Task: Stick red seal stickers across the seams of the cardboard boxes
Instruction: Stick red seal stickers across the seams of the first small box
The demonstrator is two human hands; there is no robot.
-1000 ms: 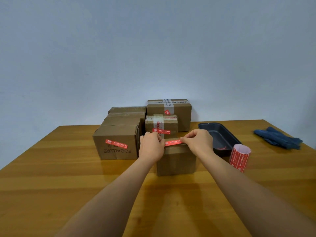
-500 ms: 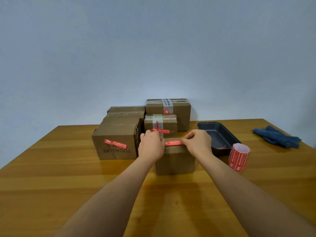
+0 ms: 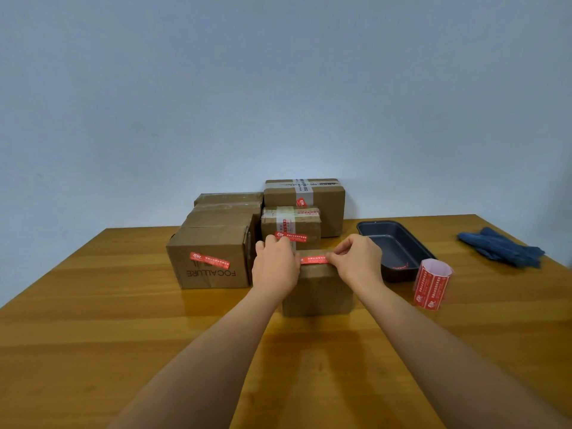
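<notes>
Left hand [image 3: 274, 266] and right hand [image 3: 359, 261] pinch opposite ends of a red rectangular seal sticker [image 3: 314, 260]; fingers curled. Sticker lies between the fingertips, on the small brown cardboard box [image 3: 318, 289].

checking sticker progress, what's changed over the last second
The red seal sticker has come down from above the front box onto its top edge. Left hand and right hand still hold its ends. Other boxes, sticker roll and baking tin unchanged.
</notes>
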